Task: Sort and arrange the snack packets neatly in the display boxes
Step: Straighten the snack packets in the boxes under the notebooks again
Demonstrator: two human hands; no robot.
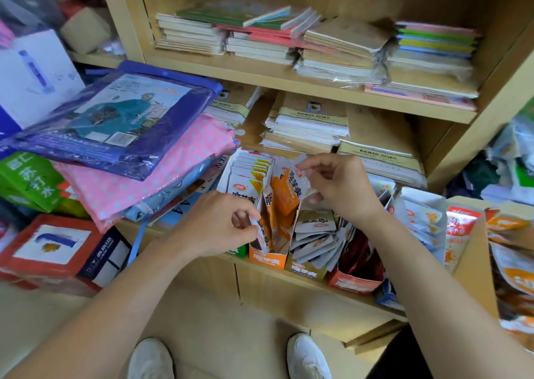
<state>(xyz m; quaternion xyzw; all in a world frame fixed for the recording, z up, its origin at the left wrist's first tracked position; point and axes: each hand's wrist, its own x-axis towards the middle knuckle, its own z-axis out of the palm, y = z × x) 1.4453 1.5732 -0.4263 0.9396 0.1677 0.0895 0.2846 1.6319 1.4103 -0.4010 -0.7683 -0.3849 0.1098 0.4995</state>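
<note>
Right grip [338, 187] pinches the orange packet [289, 187], left grip [213, 225] a small packet [261, 238]; crowding both into the orange box [267, 258] risks crumpling.

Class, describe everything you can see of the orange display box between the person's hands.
The orange display box is open-topped card, white lettering on its front, standing on the wooden ledge between white packets and a tan box. Orange packets stand inside. The left hand pinches a small packet at its front; the right hand pinches the top of the rear orange packet.
</note>
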